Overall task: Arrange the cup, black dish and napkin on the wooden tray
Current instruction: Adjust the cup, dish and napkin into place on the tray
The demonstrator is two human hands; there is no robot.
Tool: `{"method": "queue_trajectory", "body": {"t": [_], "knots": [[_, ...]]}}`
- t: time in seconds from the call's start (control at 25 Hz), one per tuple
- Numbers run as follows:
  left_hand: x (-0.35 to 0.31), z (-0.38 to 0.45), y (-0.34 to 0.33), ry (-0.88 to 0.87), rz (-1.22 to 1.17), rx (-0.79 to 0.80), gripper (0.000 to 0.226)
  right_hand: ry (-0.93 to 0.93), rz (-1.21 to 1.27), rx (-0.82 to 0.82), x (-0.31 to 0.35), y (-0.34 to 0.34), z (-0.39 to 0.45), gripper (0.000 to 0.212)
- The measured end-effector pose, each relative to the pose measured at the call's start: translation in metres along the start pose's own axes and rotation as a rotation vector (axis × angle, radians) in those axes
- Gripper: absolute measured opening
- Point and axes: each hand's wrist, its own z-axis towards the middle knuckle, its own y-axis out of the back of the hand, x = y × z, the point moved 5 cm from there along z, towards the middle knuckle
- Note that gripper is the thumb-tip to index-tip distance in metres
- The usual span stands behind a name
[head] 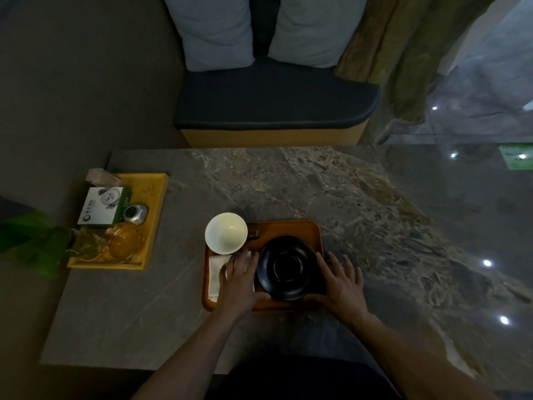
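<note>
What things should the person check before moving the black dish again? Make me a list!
1. Both hands on the dish: ok. The left hand and right hand flank the black dish, thumbs at its near edge.
2. Dish on the wooden tray: ok, though its right rim sits near the tray's right edge.
3. Cup safe: not ok. It overhangs the tray's far left corner.
4. Napkin flat: cannot tell, the left hand covers part of it.
5. Room between dish and cup: ok, a small gap shows.
6. Dish empty: ok, nothing shows inside.
</note>
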Motion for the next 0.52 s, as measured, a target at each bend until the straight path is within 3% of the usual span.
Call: {"method": "queue_trajectory", "body": {"t": [0.52], "knots": [[-0.0003,0.0,0.0023,0.004,-0.019,0.01,0.102,0.044,-0.113,-0.007,0.0007,-0.0011,0.0033,0.107]]}}
